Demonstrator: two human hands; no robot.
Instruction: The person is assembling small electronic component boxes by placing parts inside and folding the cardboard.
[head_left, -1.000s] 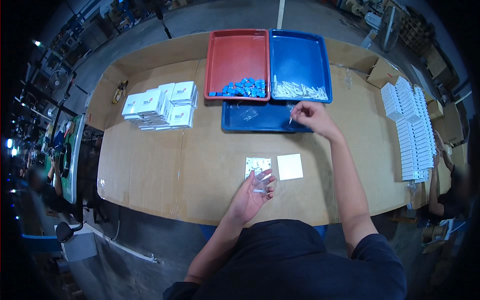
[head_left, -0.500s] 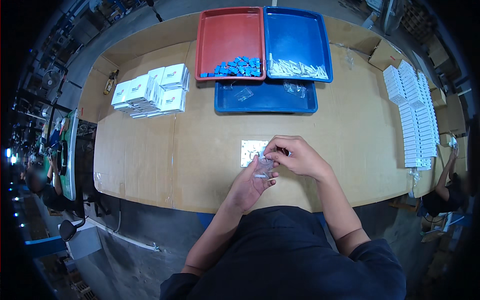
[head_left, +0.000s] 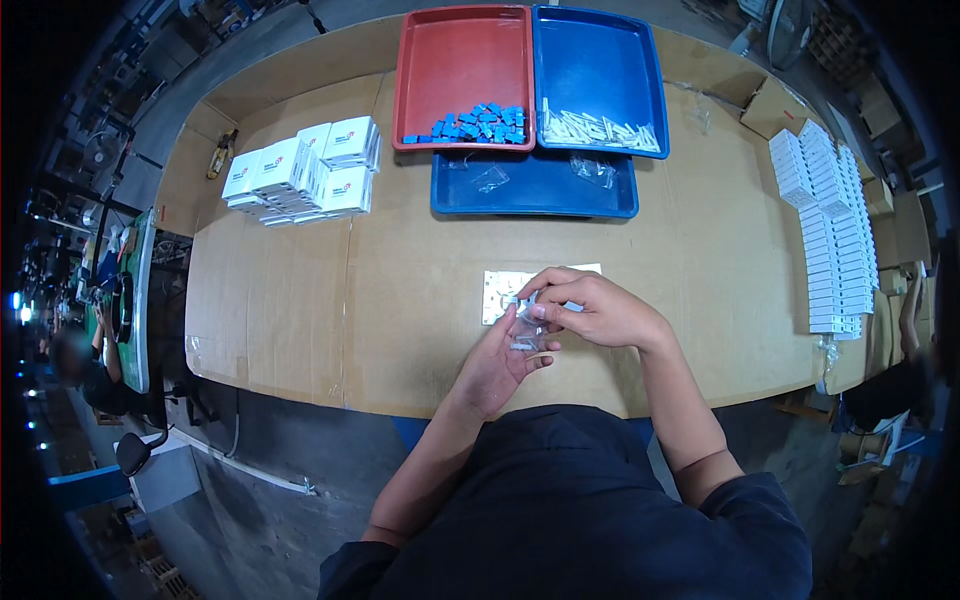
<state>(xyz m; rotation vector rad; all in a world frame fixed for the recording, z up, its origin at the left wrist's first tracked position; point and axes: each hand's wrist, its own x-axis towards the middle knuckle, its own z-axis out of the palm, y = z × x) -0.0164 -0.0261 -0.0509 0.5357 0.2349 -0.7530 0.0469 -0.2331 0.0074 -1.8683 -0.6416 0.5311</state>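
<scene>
A small clear plastic bag (head_left: 526,340) with a white piece inside is held between my two hands. My left hand (head_left: 494,366), palm up, grips the bag between thumb and fingers. Above and to the right, my right hand (head_left: 598,310) pinches the bag's upper edge. Just beyond the hands a flat white plate (head_left: 497,292) with holes lies on the cardboard surface, partly hidden by my right hand.
Beyond are a red tray (head_left: 465,60) of small blue parts, a blue tray (head_left: 600,70) of white sticks, and a lower blue tray (head_left: 534,200) with clear bags. White boxes (head_left: 300,175) stand left; stacked white boxes (head_left: 832,240) stand right. Other people work at both sides.
The view has shifted slightly, so the trays and boxes sit a little higher. Both hands keep hold of the bag with only small finger movements. More of the white plate shows beyond my right hand.
</scene>
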